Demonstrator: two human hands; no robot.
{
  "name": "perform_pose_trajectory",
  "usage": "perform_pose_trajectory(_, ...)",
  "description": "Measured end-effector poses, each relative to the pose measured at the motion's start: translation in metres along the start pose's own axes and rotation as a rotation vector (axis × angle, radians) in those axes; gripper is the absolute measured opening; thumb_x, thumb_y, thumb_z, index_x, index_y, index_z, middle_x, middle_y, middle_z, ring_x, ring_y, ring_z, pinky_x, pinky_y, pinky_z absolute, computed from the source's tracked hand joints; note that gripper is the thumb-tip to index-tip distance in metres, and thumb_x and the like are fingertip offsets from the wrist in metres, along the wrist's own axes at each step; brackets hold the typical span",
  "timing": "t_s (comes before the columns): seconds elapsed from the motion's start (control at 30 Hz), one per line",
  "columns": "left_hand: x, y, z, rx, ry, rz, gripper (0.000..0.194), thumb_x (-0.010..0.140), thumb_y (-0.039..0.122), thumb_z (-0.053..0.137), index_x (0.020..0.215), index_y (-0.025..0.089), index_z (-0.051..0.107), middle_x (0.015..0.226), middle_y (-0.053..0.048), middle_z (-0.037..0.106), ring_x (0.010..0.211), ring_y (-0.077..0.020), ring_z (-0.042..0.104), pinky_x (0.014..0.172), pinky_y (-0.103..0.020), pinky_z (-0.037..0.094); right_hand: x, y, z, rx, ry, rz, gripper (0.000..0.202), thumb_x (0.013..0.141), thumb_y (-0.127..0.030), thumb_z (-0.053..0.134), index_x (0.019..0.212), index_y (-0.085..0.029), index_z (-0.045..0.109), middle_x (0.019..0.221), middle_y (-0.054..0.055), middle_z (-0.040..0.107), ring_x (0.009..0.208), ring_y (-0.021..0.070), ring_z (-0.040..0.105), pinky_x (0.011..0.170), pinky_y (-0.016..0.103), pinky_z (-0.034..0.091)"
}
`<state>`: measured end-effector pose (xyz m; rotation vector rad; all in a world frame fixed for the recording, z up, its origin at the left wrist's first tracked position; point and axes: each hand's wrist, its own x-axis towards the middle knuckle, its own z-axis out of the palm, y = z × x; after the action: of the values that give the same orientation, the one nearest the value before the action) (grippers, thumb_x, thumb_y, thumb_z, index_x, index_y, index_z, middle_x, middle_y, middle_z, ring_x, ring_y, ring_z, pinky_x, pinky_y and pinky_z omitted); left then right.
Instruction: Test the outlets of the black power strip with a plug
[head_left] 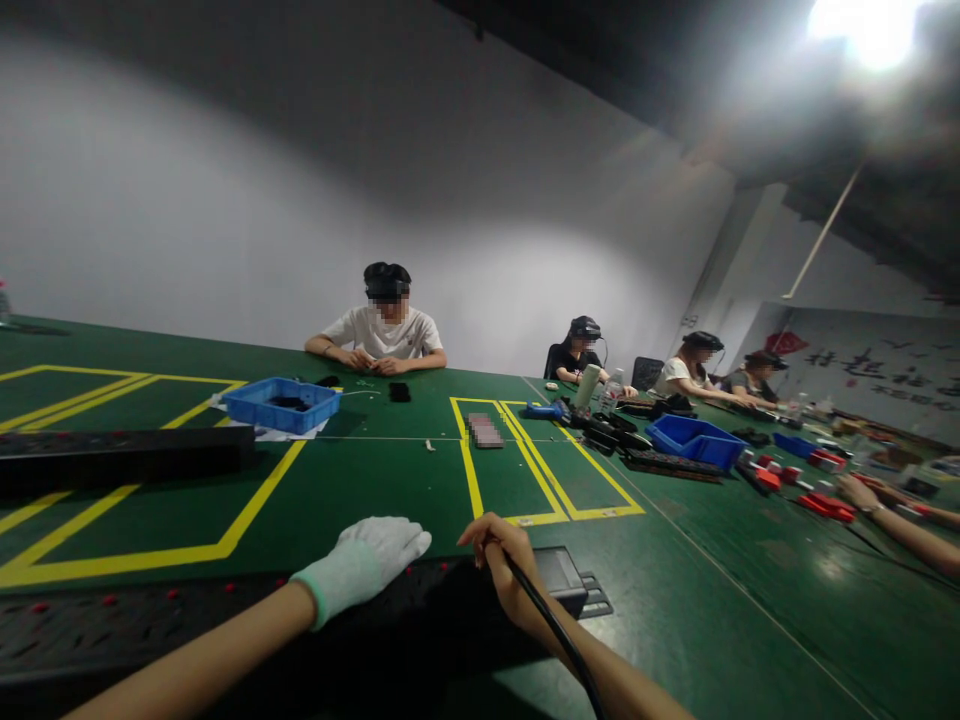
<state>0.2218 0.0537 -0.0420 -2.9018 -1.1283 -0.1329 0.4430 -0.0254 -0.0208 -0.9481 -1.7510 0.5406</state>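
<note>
A long black power strip (247, 625) with small red buttons lies along the near edge of the green table. My left hand (373, 562), in a white glove with a green cuff, rests flat on the strip with its fingers stretched out. My bare right hand (504, 560) is over the strip's right end, its fingers bent together. A black cable (551, 620) runs from that hand down along my forearm. Past the hand sits the strip's grey end piece (559, 572) with a metal bracket.
Another black strip (127, 455) lies at the left, beside a blue tray (281, 405). A phone (485, 430) lies within yellow tape lines. Blue bins (694, 442), tools and red parts stand at the right. Several people sit around the table.
</note>
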Motion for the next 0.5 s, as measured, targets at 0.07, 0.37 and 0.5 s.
perform_pose_trajectory(0.07, 0.006, 0.009, -0.003, -0.013, -0.013, -0.024, 0.037, 0.097, 0.036, 0.034, 0.12, 0.026, 0.061, 0.112, -0.011, 0.065, 0.105, -0.0249, 0.062, 0.093, -0.04, 0.046, -0.002, 0.0, 0.001, -0.015, 0.017, -0.001, 0.028, 0.083, -0.015, 0.039, 0.081, -0.02, 0.066, 0.061, -0.002, 0.049, 0.058, 0.0123, 0.048, 0.058, 0.023, 0.038)
perform_pose_trajectory(0.37, 0.008, 0.024, -0.024, -0.031, -0.064, -0.082, 0.037, 0.097, 0.033, 0.032, 0.113, 0.023, 0.064, 0.107, -0.012, 0.066, 0.102, -0.0253, 0.063, 0.09, -0.041, 0.048, -0.006, -0.003, -0.002, -0.04, 0.038, -0.02, 0.029, 0.08, -0.012, 0.038, 0.073, -0.02, 0.065, 0.065, -0.001, 0.053, 0.064, 0.014, 0.051, 0.062, 0.025, 0.039)
perform_pose_trajectory(0.5, 0.016, 0.033, -0.028, -0.028, -0.073, -0.07, 0.034, 0.096, 0.032, 0.035, 0.11, 0.024, 0.065, 0.106, -0.011, 0.067, 0.101, -0.0248, 0.064, 0.088, -0.04, 0.049, -0.006, -0.002, -0.001, -0.053, 0.045, -0.029, 0.029, 0.079, -0.011, 0.039, 0.071, -0.021, 0.065, 0.064, 0.0, 0.053, 0.064, 0.0141, 0.051, 0.062, 0.026, 0.039)
